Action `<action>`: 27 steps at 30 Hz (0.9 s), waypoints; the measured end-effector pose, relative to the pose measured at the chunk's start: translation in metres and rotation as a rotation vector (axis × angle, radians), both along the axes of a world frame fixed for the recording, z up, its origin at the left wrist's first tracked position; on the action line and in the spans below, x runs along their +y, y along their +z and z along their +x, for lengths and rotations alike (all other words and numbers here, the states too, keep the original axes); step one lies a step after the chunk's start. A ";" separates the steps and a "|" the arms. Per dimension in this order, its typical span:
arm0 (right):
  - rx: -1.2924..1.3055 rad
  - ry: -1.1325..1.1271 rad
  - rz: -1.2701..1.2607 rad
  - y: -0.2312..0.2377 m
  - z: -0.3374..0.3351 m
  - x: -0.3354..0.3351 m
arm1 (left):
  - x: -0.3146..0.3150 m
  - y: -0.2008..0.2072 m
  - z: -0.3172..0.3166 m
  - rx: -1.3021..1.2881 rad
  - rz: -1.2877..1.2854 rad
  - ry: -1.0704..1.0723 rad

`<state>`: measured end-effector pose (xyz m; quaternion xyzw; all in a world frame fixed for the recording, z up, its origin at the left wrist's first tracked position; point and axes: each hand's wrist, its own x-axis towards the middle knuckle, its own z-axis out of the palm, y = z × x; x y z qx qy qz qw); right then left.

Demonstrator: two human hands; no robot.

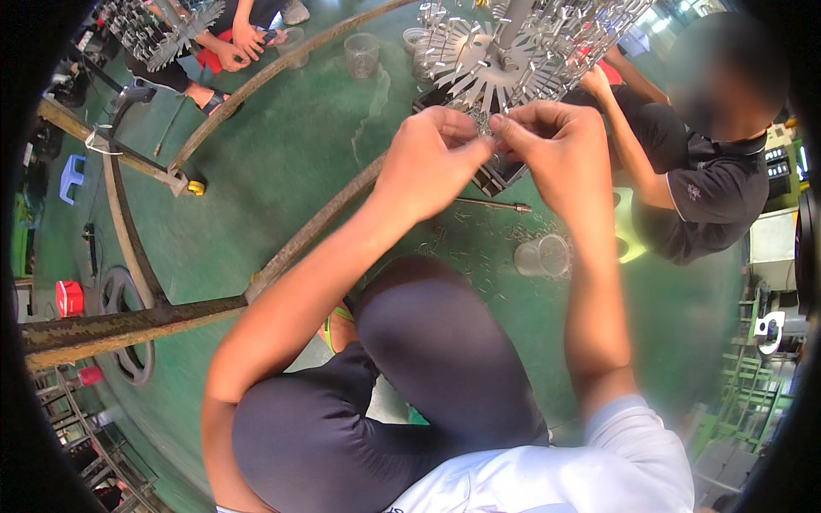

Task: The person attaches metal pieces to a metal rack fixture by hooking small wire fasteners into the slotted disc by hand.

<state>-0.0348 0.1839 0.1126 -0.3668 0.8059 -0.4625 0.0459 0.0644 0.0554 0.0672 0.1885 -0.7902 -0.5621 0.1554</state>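
My left hand (428, 167) and my right hand (560, 150) meet in front of a metal rack. Thumb and fingers of each are pinched together, the fingertips almost touching. Between them is some small silvery metal, too small to name. Just beyond my fingers stands the rack's slotted metal disc (466, 68), with many thin metal hooks hanging around it. Below my fingertips sits a black tray (500, 181), partly hidden by my hands.
A clear plastic cup (544, 256) lies near my right forearm, with small metal pieces scattered on the green floor. A metal rod (492, 204) lies beyond. Curved bars (329, 214) cross at left. A co-worker (714, 184) sits at right; another person's hands (239, 47) show far left.
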 end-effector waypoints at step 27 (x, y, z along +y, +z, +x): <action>0.081 -0.201 0.015 -0.021 -0.022 0.012 | 0.005 -0.042 -0.053 0.277 1.099 -0.014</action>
